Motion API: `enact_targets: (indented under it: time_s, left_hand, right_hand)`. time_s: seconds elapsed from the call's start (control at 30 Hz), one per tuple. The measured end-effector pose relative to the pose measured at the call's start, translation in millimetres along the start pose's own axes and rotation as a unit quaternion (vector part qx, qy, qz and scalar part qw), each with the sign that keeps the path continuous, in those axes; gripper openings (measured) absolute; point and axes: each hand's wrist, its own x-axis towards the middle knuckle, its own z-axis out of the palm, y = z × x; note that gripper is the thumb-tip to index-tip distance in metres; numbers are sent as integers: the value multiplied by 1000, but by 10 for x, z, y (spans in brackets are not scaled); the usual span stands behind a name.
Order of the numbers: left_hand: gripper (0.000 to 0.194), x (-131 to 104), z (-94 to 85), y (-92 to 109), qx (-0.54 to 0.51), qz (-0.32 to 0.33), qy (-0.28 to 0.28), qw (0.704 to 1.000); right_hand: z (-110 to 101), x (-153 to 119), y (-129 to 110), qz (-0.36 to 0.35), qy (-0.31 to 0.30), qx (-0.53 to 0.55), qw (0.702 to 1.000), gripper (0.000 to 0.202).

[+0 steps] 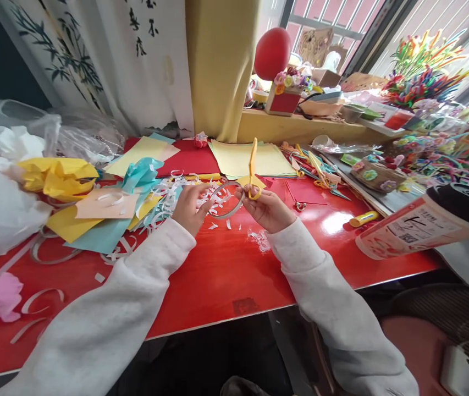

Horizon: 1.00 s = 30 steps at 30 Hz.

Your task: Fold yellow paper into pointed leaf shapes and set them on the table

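Note:
In front of me, over the red table, my left hand (193, 207) grips the left side of a thin greyish ring (226, 215), which looks like a roll of tape. My right hand (270, 210) holds a pair of yellow scissors (253, 162), their blades pointing up. Its fingertips are also at the ring's right side; whether they pinch it I cannot tell. White paper scraps (164, 201) lie in a heap behind and left of my left hand. Small white bits (260, 240) are scattered on the red table (226, 286) below the hands.
Coloured paper sheets (254, 158) lie along the back. At left are crumpled yellow paper (63, 177) and a white plastic bag (3, 203). A paper cup (415, 223) with a black lid leans at right, near a yellow tube (364, 219). Craft supplies crowd the windowsill (273, 124).

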Motion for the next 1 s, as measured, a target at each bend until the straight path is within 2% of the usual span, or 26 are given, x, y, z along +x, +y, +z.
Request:
enact_targets:
  time_s: [0.07, 0.1, 0.17, 0.27, 0.37, 0.47, 0.53, 0.6, 0.73, 0.83, 0.9, 1.0]
  left_hand:
    - [26, -14, -12, 41, 51, 117, -51, 990]
    - [29, -17, -19, 55, 59, 153, -72, 984]
    - [27, -18, -28, 60, 66, 197, -77, 975]
    - [22, -15, -22, 33, 63, 225, -49, 971]
    - [18, -32, -2, 18, 54, 224, -42, 972]
    - [20, -78, 27, 39, 84, 163, -41, 982]
    - [23, -108, 51, 56, 100, 128, -46, 986]
    - [24, -125, 77, 66, 95, 135, -58, 985]
    - [29, -124, 115, 66, 89, 195, -56, 975]
    - [20, -131, 128, 74, 97, 216, -33, 971]
    - [16, -152, 131, 91, 80, 210, -36, 974]
    - [16, -195, 133, 128, 38, 140, -63, 987]
  right_hand:
    - [9, 3, 0, -12, 42, 24, 999, 13]
    - [10, 5, -3, -22, 59, 31, 998, 14]
    - [8, 3, -13, -38, 74, 29, 996, 15]
    - [-2, -26, -37, -46, 49, -13, 998, 12]
    - [4, -79, -58, -46, -17, -44, 998, 6]
    - [39, -126, -55, -31, -105, -51, 993, 10]
    - [68, -138, -35, -19, -141, -60, 988, 10]
    - [79, -131, -7, -24, -138, -69, 988, 9]
    - [41, -85, 36, -99, -66, -58, 991, 9]
    - [39, -77, 56, -119, -22, -57, 991, 11]
    - [76, -95, 66, -102, -25, -64, 992, 13]
    - [145, -132, 77, -67, -69, -79, 992, 11]
